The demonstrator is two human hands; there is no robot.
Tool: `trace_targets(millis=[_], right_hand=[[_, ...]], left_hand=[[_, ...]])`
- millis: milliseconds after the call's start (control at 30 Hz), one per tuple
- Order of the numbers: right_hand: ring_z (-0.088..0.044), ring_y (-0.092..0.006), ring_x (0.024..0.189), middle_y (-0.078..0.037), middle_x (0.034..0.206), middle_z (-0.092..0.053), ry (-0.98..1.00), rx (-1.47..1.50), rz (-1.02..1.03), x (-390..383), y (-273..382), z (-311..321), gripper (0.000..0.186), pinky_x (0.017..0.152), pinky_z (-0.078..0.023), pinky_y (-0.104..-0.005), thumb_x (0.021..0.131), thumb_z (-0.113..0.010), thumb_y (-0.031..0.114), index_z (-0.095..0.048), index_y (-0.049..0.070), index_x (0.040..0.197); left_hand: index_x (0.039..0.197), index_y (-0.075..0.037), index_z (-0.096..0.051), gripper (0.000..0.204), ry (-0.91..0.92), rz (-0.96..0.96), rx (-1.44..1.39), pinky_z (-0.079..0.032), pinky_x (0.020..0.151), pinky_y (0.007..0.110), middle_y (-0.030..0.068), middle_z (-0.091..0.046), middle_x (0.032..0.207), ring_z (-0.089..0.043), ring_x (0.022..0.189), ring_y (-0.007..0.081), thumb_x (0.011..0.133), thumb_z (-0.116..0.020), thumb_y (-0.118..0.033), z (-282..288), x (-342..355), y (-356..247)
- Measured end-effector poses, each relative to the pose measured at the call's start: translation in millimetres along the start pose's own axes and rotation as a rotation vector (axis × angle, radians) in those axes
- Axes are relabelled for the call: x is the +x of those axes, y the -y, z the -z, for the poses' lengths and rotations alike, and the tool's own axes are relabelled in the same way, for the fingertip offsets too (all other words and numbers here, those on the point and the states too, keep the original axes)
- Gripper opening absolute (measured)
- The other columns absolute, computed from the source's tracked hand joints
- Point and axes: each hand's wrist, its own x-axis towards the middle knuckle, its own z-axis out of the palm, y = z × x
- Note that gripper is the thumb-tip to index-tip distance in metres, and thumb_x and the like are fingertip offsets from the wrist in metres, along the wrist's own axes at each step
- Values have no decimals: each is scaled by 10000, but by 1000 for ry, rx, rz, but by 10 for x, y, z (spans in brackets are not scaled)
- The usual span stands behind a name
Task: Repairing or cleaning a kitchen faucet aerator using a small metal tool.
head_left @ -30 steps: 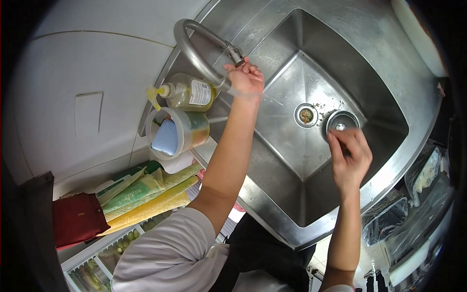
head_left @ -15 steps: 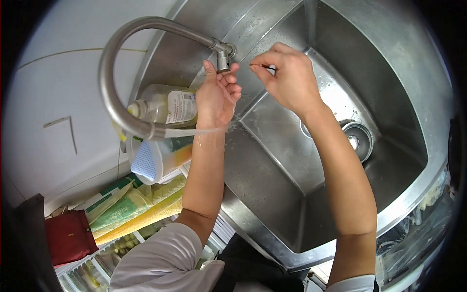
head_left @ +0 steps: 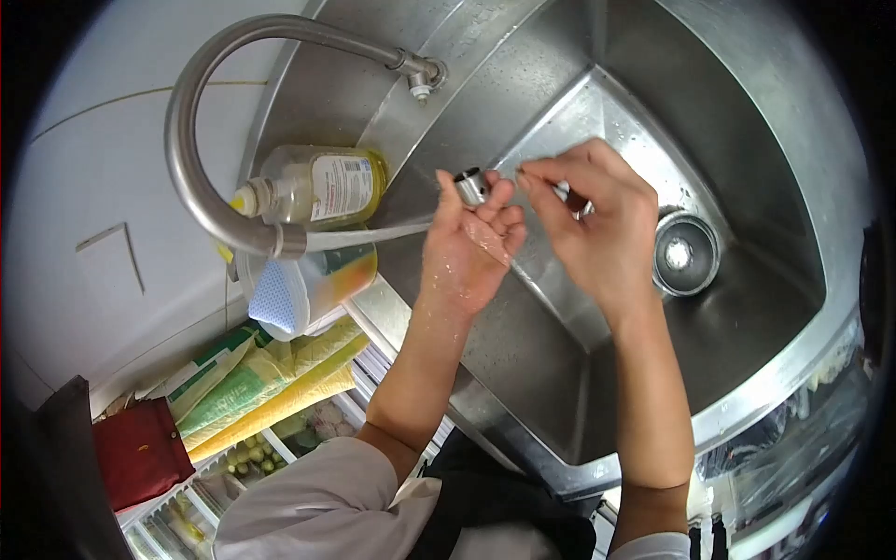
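Observation:
My left hand, wet and palm up, holds a small metal cylinder between thumb and fingers. Water streams from the lower end of the arched faucet across this hand. A small white piece shows under the faucet's fitting at the back. My right hand is just right of the left, thumb and forefinger pinched on something small that I cannot make out. Behind it, a round metal strainer cup rests in the steel sink. The drain is hidden.
A soap bottle and a plastic tub with a blue cloth stand by the left wall. Below them are green and yellow packages, a red pouch and trays of produce. Plastic wrapping lies beyond the sink's right rim.
My right hand has risen from the strainer cup to beside the left. The cylinder has come off the faucet fitting into my left hand, which has moved down and right, baring the white piece.

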Motion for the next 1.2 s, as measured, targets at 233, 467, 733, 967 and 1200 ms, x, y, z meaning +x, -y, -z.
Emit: trace_targets(millis=[233,467,733,967,1200], right_hand=[[-626,-108,703,-54,847,-671,-90,-115,5,-1052,764,786,162,569,-495,-237,784,-833,-45,-787,6,930],[-637,-137,672,-48,816,-657,-138,-245,21,-1628,1317,1170,182,575,-505,-270,754,-842,-23,-793,35,919],[-628,-140,647,-36,789,-646,-167,-237,18,-1966,1665,1263,187,565,-493,-290,735,-851,9,-801,66,906],[-622,-125,625,-47,819,-677,-143,-201,41,-2037,1760,1206,173,549,-500,-272,754,-847,7,-800,60,912],[-667,-135,654,-59,839,-690,-109,-182,41,-2033,1774,1167,180,577,-528,-269,770,-823,-24,-794,53,930]], left_hand=[[1390,-24,-510,535,576,-66,189,-587,907,425,89,-673,1115,-674,1005,188,1071,-487,-453,-128,-704,455],[1277,84,-595,642,778,-159,762,-579,851,366,95,-578,1105,-684,986,224,986,-617,-487,-412,-1291,490],[1202,24,-690,480,769,-224,709,-497,840,273,51,-625,1033,-613,943,120,1011,-638,-413,-521,-1762,546],[1206,38,-681,485,801,-265,780,-547,826,270,58,-615,1044,-647,942,132,1017,-629,-405,-593,-1951,407],[1216,45,-674,510,771,-236,699,-590,811,280,67,-599,1052,-665,954,148,1025,-608,-423,-489,-1964,432]])
